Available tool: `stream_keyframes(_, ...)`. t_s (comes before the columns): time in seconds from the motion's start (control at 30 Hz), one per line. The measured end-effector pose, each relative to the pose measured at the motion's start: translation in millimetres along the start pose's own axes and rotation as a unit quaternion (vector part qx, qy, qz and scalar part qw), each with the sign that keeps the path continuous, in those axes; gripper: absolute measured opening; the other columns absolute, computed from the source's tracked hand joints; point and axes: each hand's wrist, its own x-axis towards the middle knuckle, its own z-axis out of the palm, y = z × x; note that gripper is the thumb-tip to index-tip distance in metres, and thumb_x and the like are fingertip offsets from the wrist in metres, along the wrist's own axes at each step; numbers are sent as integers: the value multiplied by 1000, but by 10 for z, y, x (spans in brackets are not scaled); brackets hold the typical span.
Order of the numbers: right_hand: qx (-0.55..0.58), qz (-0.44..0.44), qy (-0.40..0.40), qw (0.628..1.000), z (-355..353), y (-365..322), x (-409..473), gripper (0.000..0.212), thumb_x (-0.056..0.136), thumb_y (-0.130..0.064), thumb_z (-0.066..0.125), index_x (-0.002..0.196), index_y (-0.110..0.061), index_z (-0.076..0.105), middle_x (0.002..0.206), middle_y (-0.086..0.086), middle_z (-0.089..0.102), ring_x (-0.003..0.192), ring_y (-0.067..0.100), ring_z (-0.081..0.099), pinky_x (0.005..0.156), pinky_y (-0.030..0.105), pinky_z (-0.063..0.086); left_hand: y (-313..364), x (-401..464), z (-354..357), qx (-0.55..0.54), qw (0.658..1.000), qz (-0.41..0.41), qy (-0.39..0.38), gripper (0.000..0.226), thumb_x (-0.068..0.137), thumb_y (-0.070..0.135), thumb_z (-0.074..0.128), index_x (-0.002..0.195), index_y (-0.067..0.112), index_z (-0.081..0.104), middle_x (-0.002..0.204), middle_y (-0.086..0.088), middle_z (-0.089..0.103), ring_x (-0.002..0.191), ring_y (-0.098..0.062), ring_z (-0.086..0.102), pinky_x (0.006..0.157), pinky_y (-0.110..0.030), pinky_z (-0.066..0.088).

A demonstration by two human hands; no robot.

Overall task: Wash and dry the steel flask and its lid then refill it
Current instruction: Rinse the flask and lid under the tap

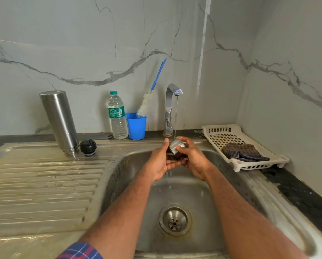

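The steel flask [60, 121] stands upside down, mouth on the draining board [40, 184] at the left. Its black inner stopper [88, 147] sits beside it. Over the sink basin [175, 193] both hands hold the steel cup lid [176, 144] under a thin stream from the tap [170, 107]. My left hand [161, 161] cups the lid from the left with the thumb up along its side. My right hand [192, 157] grips it from the right, fingers curled over its top.
A plastic water bottle [117, 115] and a blue cup [136, 126] holding a bottle brush [147, 103] stand against the marble wall. A white plastic tray [249, 161] with a dark checked cloth [242, 150] lies on the counter at the right. The drain [175, 219] is below the hands.
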Motion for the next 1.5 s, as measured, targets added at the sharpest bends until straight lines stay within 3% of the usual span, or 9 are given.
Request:
stream_keyframes(0.17,-32,26,51,998,63,24,45,25,105,-38,52,127,-25,53,103,7,71,82,16,63,62,29,45,-51,21,-40,79,995,63,-14,37,102,35,59,132,13,59,117,-24,70,87,-28,74,75,-37,62)
stream_keyframes(0.37,-36,11,54,998,97,-4,41,22,107,-43,44,120,-31,57,85,4,61,61,11,49,49,25,38,-85,38,-176,188,967,170,-8,57,91,12,75,143,24,54,130,-3,63,112,-22,68,82,-44,63)
stream_keyframes(0.6,-141,-52,21,988,85,-73,-66,29,111,-32,35,124,-32,61,108,2,66,86,12,60,56,16,45,5,0,-44,86,995,53,0,36,100,34,63,121,5,67,114,-22,71,96,-30,75,80,-37,62)
stream_keyframes(0.73,-119,-83,9,989,72,-40,-67,24,108,-30,43,120,-33,64,117,3,65,104,21,64,74,29,52,72,-13,-31,28,999,-19,-14,41,101,41,58,123,7,65,107,-22,69,83,-26,73,66,-30,60)
stream_keyframes(0.87,-114,-21,43,992,97,-13,-42,26,109,-40,37,120,-32,59,106,5,65,83,16,61,60,25,44,8,26,-28,76,997,21,-5,38,100,33,64,122,2,64,109,-24,71,86,-27,73,65,-29,59)
stream_keyframes(1.03,-66,85,31,994,118,86,22,37,110,-47,25,127,-26,50,92,10,71,61,17,57,51,29,40,-86,126,-100,251,950,163,87,43,85,24,81,124,25,63,110,-2,71,99,-17,69,71,-26,53)
stream_keyframes(1.23,-265,43,119,956,116,68,15,52,104,-60,34,111,-17,62,86,11,74,64,20,72,52,28,53,-103,110,-65,165,982,74,64,32,96,34,69,114,8,69,98,-11,74,80,-20,70,61,-30,54)
stream_keyframes(1.37,-135,-21,35,990,101,18,-41,20,107,-37,47,122,-29,57,106,14,67,71,17,59,51,27,45,-31,58,66,34,999,8,34,34,105,34,54,120,6,67,105,-18,70,84,-24,67,67,-32,60)
stream_keyframes(1.5,-86,-85,-40,992,89,8,-83,49,97,-7,63,136,-35,54,118,6,61,91,13,60,60,14,49,47,25,78,-33,998,-7,49,40,104,44,50,122,12,66,111,-16,73,98,-24,72,67,-32,60)
